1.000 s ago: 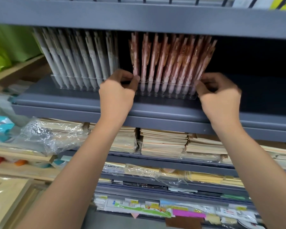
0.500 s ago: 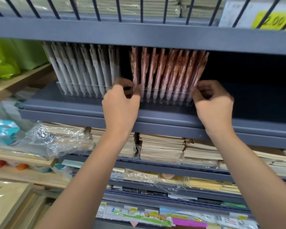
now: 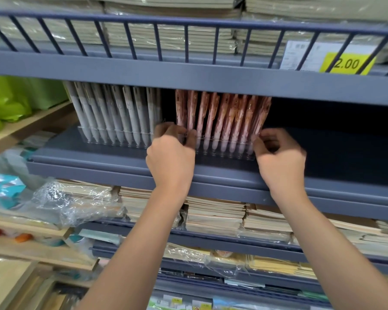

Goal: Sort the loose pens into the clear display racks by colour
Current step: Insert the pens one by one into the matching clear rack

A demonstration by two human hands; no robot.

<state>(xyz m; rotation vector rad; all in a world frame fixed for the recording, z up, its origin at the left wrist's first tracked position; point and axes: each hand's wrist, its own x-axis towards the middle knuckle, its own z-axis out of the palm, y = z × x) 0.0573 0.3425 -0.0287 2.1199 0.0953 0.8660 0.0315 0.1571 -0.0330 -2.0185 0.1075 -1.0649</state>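
Standing tips down in a row, the pink pens (image 3: 222,117) fill a clear rack (image 3: 224,151) on the blue-grey shelf (image 3: 334,153). The left hand (image 3: 170,159) pinches the rack's left end between curled fingers and thumb. The right hand (image 3: 280,159), slightly blurred, curls round its right end. Just to the left, grey pens (image 3: 112,113) fill a second clear rack (image 3: 112,140), apart from the first. Stacked notebooks (image 3: 215,215) lie on the level below.
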